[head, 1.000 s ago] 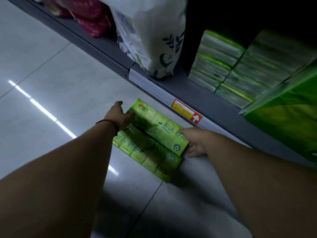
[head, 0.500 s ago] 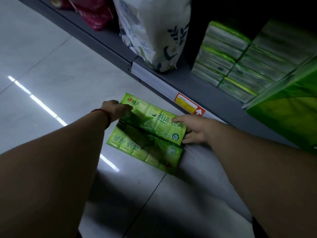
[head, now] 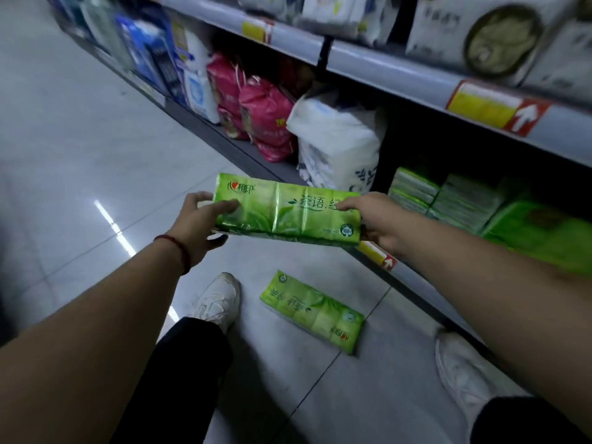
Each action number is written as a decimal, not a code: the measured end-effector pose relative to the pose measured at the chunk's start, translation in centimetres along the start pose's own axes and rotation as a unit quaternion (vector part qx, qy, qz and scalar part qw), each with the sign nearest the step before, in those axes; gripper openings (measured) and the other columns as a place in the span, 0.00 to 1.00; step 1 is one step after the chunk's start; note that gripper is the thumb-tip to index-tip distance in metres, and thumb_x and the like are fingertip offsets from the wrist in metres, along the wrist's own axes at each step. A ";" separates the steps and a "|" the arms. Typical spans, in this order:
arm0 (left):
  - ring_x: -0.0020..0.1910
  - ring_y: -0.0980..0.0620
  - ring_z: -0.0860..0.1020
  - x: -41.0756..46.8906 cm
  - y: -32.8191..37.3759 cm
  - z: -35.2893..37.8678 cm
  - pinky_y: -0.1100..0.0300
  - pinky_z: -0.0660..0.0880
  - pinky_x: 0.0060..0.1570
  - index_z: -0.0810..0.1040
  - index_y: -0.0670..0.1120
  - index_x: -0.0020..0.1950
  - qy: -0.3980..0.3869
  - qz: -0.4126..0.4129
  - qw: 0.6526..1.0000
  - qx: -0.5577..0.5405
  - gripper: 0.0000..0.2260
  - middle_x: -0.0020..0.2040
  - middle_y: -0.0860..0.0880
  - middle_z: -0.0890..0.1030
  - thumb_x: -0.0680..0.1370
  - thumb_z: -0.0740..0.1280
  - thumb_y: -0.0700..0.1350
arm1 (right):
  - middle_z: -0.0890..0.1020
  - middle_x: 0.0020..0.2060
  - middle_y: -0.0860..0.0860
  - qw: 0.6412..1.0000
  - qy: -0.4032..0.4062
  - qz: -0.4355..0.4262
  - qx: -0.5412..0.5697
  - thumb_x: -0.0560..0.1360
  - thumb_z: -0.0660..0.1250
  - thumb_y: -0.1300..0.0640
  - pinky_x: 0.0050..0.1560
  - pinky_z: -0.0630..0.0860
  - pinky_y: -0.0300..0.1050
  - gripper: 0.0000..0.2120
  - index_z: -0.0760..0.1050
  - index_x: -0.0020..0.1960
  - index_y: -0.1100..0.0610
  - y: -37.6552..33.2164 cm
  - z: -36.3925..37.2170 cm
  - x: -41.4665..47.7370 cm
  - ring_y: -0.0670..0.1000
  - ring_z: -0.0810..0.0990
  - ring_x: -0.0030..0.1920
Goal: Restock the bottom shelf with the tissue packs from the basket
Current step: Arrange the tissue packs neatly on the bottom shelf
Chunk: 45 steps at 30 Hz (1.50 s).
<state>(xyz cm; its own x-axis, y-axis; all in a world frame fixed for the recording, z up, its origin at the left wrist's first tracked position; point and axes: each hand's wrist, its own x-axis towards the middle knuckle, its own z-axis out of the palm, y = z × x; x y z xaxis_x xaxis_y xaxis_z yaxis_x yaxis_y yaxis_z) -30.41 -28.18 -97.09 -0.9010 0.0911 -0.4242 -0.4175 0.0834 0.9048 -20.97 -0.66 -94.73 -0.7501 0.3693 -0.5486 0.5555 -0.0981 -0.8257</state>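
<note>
While one pack is gripped, another lies underfoot.

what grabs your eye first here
A bright green tissue pack is held up mid-frame, the left hand gripping its left end and the right hand its right end. Below it, a second green pack lies flat on the pale floor tiles. At right, more green packs sit stacked on the dark bottom shelf.

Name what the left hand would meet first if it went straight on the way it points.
Probably the white patterned bag on the bottom shelf: the left hand, holding the tissue pack, points up-right toward it. Depth is unclear.
</note>
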 end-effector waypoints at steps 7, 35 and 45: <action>0.49 0.45 0.83 -10.3 4.8 -1.0 0.49 0.80 0.53 0.81 0.47 0.56 -0.046 0.028 0.985 -0.166 0.10 0.50 0.45 0.84 0.78 0.72 0.50 | 0.84 0.50 0.52 0.986 0.006 -0.141 0.088 0.76 0.72 0.66 0.27 0.75 0.33 0.19 0.77 0.65 0.54 -2.4 -3.2 -10.0 0.44 0.85 0.35; 0.58 0.39 0.84 -14.4 2.8 9.7 0.48 0.83 0.50 0.77 0.44 0.68 -0.052 0.009 0.952 -0.301 0.19 0.61 0.40 0.84 0.79 0.70 0.49 | 0.86 0.54 0.51 0.947 0.087 -0.190 0.244 0.80 0.70 0.58 0.53 0.84 0.55 0.16 0.79 0.67 0.49 -1.0 -8.8 -13.5 0.54 0.85 0.54; 0.58 0.42 0.83 -14.1 3.1 9.6 0.43 0.77 0.62 0.79 0.48 0.64 -0.158 -0.015 0.971 -0.181 0.16 0.60 0.42 0.85 0.78 0.69 0.52 | 0.87 0.52 0.54 0.947 0.102 -0.161 0.257 0.75 0.74 0.62 0.49 0.84 0.56 0.18 0.80 0.64 0.52 -1.0 -11.9 -13.1 0.58 0.86 0.53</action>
<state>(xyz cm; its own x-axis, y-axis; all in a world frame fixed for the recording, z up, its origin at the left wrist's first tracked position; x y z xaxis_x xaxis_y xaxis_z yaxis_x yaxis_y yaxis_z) -17.85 -19.70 -88.64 -0.8304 0.3986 -0.3892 -0.5090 -0.2589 0.8209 -7.49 5.58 -85.14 -0.7372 0.6224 -0.2629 0.0222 -0.3666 -0.9301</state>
